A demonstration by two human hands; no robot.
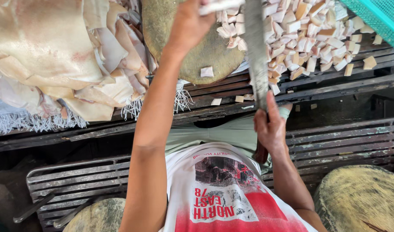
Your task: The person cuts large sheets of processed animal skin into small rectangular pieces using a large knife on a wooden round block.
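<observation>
Gripping the dark handle of a long cleaver [256,51], my right hand [271,129] has its fingers curled tight around it, thumb laid up toward the blade. Blade runs away from me across the round wooden chopping block [184,47]. My left hand [190,21] sits on that block, fingers closed on a pale strip of pork skin [220,6] at the top edge; the grip beyond that I cannot tell. Right of the blade lies a heap of cut skin cubes [308,34]. Left, large uncut skin sheets [51,51] stacked on a slatted bench [334,86].
</observation>
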